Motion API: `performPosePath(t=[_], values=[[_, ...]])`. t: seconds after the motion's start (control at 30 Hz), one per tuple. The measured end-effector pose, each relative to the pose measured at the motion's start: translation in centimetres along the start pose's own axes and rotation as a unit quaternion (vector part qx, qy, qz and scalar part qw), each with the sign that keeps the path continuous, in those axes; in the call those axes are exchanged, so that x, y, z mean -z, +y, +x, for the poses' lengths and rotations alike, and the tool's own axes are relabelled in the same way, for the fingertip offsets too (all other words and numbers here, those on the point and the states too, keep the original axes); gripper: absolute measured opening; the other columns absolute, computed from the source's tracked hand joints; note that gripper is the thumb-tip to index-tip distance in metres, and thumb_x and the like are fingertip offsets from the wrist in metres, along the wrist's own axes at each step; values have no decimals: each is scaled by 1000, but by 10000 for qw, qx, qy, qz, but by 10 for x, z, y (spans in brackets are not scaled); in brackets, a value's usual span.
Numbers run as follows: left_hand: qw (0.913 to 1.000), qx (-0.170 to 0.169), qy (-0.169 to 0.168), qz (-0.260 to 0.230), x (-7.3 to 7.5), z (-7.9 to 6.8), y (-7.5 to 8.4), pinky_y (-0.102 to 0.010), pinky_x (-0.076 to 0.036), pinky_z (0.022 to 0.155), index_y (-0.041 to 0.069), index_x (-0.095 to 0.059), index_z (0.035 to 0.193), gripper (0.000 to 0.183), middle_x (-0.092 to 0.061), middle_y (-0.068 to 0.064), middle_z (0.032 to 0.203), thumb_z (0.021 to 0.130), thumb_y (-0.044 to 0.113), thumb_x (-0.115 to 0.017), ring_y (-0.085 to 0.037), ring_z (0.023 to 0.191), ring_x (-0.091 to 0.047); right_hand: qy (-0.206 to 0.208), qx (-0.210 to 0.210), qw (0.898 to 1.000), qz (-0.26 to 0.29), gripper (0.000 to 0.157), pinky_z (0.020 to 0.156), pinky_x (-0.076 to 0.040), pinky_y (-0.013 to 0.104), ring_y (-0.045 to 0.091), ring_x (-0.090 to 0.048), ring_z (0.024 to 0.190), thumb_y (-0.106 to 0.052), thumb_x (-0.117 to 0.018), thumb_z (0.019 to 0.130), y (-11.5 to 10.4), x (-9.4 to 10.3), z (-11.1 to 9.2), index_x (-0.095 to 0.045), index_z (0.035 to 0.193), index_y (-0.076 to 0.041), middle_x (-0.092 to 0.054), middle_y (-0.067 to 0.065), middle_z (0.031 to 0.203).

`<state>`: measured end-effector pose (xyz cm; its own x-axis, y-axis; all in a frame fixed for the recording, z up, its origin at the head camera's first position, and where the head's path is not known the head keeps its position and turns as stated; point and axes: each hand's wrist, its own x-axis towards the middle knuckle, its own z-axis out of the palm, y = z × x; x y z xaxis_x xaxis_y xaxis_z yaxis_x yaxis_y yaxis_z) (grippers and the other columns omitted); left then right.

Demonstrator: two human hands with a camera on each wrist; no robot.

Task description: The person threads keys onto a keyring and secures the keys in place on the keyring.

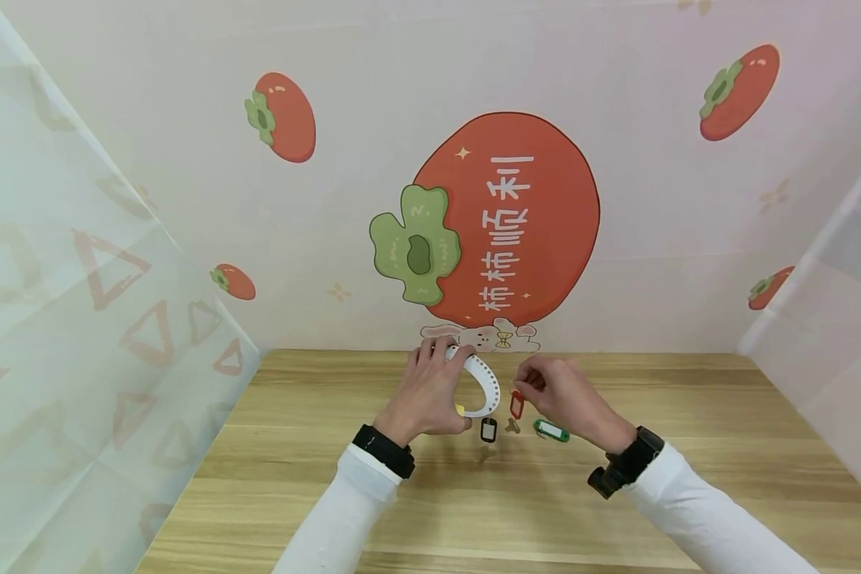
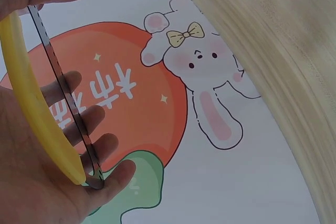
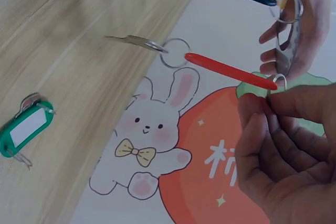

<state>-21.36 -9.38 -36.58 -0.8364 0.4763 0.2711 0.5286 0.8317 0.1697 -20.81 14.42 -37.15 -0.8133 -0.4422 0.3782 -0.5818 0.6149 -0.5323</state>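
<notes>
While the right hand [image 1: 563,395] pinches the red tag [image 3: 231,71] by its small upper ring, the left hand [image 1: 430,392] grips the curved holder [image 1: 488,383], from which the black tag [image 1: 489,430] hangs, all above the table [image 1: 258,462] toward its far edge. A weak pinch could drop the red tag near the green tag [image 1: 551,430] lying there; tilting the holder might shed the black one.

Sheet-walled booth, wooden table [image 1: 516,510] before persimmon-print backdrop [image 1: 505,207]
</notes>
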Motion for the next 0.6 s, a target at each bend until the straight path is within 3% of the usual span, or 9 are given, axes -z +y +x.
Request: performPosePath(t=[0.3, 0.43, 0.6], values=[[10000, -5, -4, 13, -1, 0, 0, -58, -36, 106, 16, -49, 144, 97, -42, -16, 141, 59, 37, -90, -36, 132, -37, -765, -168, 9947, 662, 6, 62, -53, 27, 10, -60, 68, -2, -70, 93, -3, 4, 3, -68, 89, -6, -65, -3, 79], [10000, -13, 15, 48, -2, 0, 0, -58, -37, 106, 17, -49, 144, 97, -42, -16, 141, 59, 38, -90, -36, 132, -37, -950, -231, 9917, 838, 8, 61, -52, 27, 16, -61, 67, -1, -68, 93, -4, 5, 5, -67, 88, -7, -64, -2, 77], [9999, -10, -2, 125, -2, 1, 0, -57, -37, 106, 17, -48, 144, 98, -42, -15, 142, 59, 38, -91, -36, 133, -37, -1030, -221, 9912, 807, 10, 60, -51, 27, 12, -59, 66, -1, -68, 93, -5, 4, 6, -67, 86, -8, -62, -3, 75]])
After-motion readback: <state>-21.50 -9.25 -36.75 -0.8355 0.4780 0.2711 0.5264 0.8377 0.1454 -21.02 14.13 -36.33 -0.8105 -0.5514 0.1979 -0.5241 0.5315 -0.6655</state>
